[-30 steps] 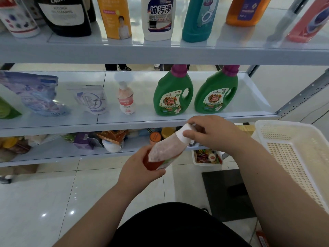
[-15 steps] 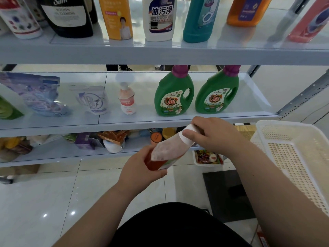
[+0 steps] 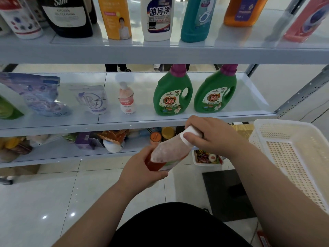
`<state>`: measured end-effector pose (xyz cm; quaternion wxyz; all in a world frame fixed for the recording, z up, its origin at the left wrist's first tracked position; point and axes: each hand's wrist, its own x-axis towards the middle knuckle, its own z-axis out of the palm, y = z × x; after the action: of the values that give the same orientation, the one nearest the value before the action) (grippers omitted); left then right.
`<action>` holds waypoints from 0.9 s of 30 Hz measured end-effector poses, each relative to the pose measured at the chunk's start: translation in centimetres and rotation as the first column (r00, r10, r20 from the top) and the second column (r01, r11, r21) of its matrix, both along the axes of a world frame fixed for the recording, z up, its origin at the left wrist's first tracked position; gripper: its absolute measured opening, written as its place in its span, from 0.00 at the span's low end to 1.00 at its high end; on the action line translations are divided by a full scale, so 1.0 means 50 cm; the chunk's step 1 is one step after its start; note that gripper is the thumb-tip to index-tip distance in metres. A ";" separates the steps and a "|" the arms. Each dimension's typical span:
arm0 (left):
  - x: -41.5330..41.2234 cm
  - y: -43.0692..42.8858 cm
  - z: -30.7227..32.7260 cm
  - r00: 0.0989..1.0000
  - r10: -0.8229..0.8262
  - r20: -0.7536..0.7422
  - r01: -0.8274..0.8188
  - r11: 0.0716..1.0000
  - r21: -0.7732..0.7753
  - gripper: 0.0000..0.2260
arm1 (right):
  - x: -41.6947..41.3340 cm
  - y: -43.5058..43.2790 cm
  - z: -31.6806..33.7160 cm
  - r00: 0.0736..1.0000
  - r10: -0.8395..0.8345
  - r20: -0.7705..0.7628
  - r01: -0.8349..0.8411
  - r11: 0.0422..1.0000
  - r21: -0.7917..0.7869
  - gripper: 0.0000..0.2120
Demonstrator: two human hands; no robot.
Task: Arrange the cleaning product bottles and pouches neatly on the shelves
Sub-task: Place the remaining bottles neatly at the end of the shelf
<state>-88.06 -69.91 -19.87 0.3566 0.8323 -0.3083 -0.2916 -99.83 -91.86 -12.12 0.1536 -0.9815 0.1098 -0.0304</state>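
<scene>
Held item: a pink bottle (image 3: 167,152) with a white cap (image 3: 191,135), tilted, cap end up and to the right. It is in front of the shelving, below the front edge of the middle shelf (image 3: 124,124), and rests on no shelf.

Left hand (image 3: 140,168): fingers and thumb wrapped round the red base of the bottle, a firm hold from below.

Right hand (image 3: 211,136): fingers curled over the cap and thumb pressed against its side, clamped on the top end of the bottle.

Middle shelf, left to right: a green pouch (image 3: 7,109) cut by the frame edge, a blue-purple pouch (image 3: 41,95) leaning, a white pouch (image 3: 92,99) upright, a small pink bottle (image 3: 126,98) upright (same colouring as the held one), then two green detergent bottles (image 3: 172,93) (image 3: 215,91) with purple caps, side by side and near each other. The shelf end right of the second green bottle is bare.

Top shelf (image 3: 160,54): a row of upright bottles, among them a black bottle (image 3: 67,16), a yellow bottle (image 3: 115,18), a white bottle (image 3: 156,18), a teal bottle (image 3: 197,18) and an orange bottle (image 3: 243,11); tops out of frame.

Lower shelf: mixed small goods, too cluttered to itemise.

Right side: a white perforated basket (image 3: 293,154) beside the right forearm.
</scene>
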 end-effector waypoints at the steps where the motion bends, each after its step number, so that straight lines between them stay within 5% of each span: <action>1: -0.001 0.000 0.001 1.000 -0.014 -0.013 0.014 1.000 0.018 0.31 | 0.003 0.002 0.000 0.999 -0.032 0.002 0.032 0.999 -0.011 0.17; 8: -0.013 -0.004 0.008 0.994 -0.023 -0.104 0.030 0.997 0.071 0.35 | 0.007 0.020 -0.011 0.999 -0.028 0.043 0.033 0.993 -0.115 0.18; 12: -0.029 -0.013 0.015 0.995 0.006 -0.098 0.004 0.996 0.094 0.37 | 0.030 0.029 -0.034 0.954 -0.291 0.069 0.294 0.955 -0.045 0.16; 17: -0.026 -0.021 0.019 1.000 0.013 -0.021 -0.011 0.995 0.099 0.34 | 0.041 0.037 -0.036 0.909 -0.416 -0.033 0.416 0.896 0.156 0.21; 21: -0.007 -0.030 0.012 0.980 0.092 -0.176 -0.086 0.996 0.039 0.32 | 0.018 0.056 -0.069 0.818 -0.563 0.118 0.333 0.632 0.700 0.15; 24: -0.003 -0.048 0.010 0.940 0.099 -0.327 -0.126 0.990 -0.062 0.23 | -0.012 0.061 -0.140 0.800 -0.597 -0.063 0.371 0.409 0.834 0.14; 27: -0.007 -0.085 0.015 0.867 0.124 -0.482 -0.231 0.958 -0.170 0.23 | -0.044 0.068 -0.197 0.786 -0.563 -0.255 0.338 0.047 0.940 0.17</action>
<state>-88.42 -74.15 -19.10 0.5362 0.7175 -0.1657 -0.4126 -102.05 -88.48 -21.96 0.7141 -0.5727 0.3919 -0.0923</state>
